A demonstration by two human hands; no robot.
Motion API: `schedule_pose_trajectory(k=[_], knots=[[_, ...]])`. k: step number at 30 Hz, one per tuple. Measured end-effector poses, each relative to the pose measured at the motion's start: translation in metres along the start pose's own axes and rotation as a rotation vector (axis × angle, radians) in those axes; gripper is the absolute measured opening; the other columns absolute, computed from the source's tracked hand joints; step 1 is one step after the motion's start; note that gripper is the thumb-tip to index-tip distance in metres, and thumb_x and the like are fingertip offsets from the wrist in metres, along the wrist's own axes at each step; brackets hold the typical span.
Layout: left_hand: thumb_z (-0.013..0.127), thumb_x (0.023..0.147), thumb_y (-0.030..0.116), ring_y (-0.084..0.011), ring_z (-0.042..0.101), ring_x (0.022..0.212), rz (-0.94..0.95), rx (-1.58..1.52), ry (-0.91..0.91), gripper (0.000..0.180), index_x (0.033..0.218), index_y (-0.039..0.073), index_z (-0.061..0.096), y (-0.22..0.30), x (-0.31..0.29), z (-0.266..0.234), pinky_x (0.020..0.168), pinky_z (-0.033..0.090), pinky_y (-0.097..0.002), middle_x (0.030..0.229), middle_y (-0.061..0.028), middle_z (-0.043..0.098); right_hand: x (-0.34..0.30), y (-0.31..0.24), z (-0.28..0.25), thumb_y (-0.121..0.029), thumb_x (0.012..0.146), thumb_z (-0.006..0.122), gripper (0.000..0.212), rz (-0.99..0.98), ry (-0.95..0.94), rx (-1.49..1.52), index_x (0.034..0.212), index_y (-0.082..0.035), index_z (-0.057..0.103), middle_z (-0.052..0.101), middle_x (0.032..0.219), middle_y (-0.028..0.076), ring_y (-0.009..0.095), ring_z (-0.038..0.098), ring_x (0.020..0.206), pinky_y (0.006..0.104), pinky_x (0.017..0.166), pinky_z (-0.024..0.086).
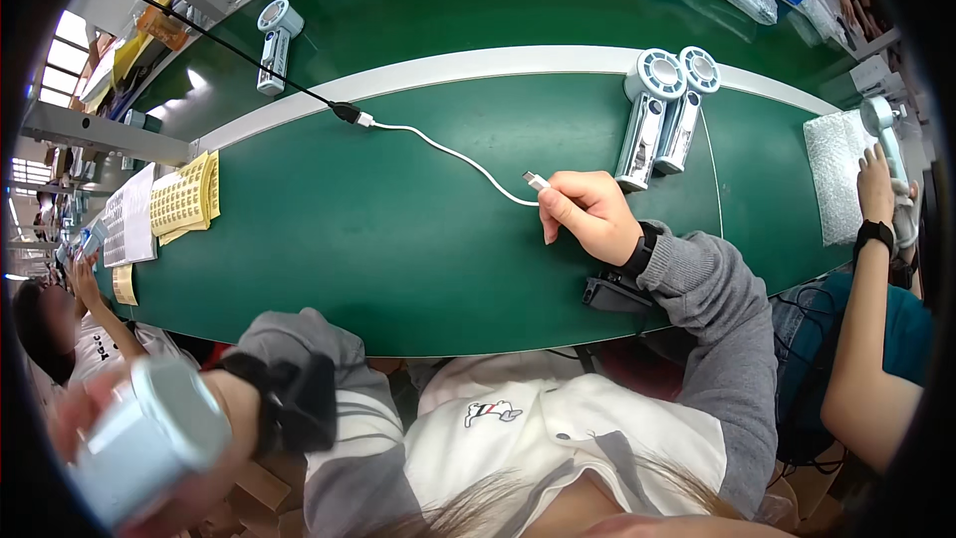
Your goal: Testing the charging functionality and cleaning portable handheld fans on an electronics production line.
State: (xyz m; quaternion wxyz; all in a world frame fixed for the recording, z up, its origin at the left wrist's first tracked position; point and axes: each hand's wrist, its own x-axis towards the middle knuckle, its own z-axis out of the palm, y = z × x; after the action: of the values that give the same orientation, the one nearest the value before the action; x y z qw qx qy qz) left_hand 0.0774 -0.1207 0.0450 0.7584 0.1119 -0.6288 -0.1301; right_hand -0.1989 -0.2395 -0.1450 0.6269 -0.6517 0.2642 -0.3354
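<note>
My right hand (590, 213) pinches the plug end of a white USB cable (468, 160) over the green table. The plug's metal tip points up and left. At its other end the cable joins a black cord (346, 112) that comes from the upper left. Low at the left, close to the camera, my left hand (233, 406) grips a pale blue, blocky object (149, 443), apparently a handheld fan seen end-on; it is blurred. Two pale blue handheld fans (642, 120) (681, 120) lie side by side beyond my right hand.
Another handheld fan (274, 48) lies past the white divider (498, 62). Yellow label sheets (185, 199) and white paper (129, 219) are at the left. A black device (615, 294) sits below my right wrist. Co-workers sit on both sides; bubble wrap (835, 179) is at the right.
</note>
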Motion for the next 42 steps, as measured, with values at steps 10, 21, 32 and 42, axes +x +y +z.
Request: schedule_pose_trajectory(k=[10,21,32,42], knots=[[0.06,0.077,0.031,-0.0244,0.062,0.063,-0.674,0.626,-0.35,0.081,0.13,-0.011,0.016,-0.199,-0.061,0.067,0.053,0.05,-0.0298,0.073,-0.0184,0.061,-0.001,-0.003,0.005,-0.015,0.089,0.047,0.028,0.006,-0.099,-0.106,0.065,-0.001,0.052,0.055,0.056,0.003,0.01,0.051,0.051,0.0243,0.048,0.039],[0.064,0.072,0.041,-0.0328,0.06,0.064,-0.882,0.74,-1.089,0.097,0.133,-0.007,0.006,-0.26,-0.117,0.147,0.061,0.048,-0.034,0.073,-0.02,0.06,-0.003,0.0,0.019,-0.022,0.085,0.052,0.03,-0.16,-0.212,-0.201,0.063,-0.001,0.05,0.046,0.052,0.013,0.027,0.046,0.046,0.0348,0.046,0.036],[0.066,0.072,0.044,-0.0267,0.058,0.054,-0.82,0.211,-1.035,0.105,0.135,-0.001,-0.005,-0.288,-0.139,0.149,0.055,0.047,-0.031,0.059,-0.0168,0.057,0.038,0.028,0.051,-0.023,0.084,0.053,0.032,-0.134,-0.257,-0.219,0.062,-0.001,0.049,0.046,0.052,0.013,0.029,0.046,0.046,0.036,0.046,0.035],[0.063,0.072,0.034,-0.0255,0.058,0.059,-0.022,1.336,-0.441,0.032,0.089,0.007,0.054,-0.323,-0.072,0.029,0.048,0.046,-0.0352,0.064,-0.0076,0.058,0.038,0.029,0.054,-0.018,0.087,0.05,0.029,-0.053,-0.257,-0.138,0.064,-0.002,0.051,0.051,0.052,0.005,0.016,0.048,0.046,0.0277,0.046,0.037]])
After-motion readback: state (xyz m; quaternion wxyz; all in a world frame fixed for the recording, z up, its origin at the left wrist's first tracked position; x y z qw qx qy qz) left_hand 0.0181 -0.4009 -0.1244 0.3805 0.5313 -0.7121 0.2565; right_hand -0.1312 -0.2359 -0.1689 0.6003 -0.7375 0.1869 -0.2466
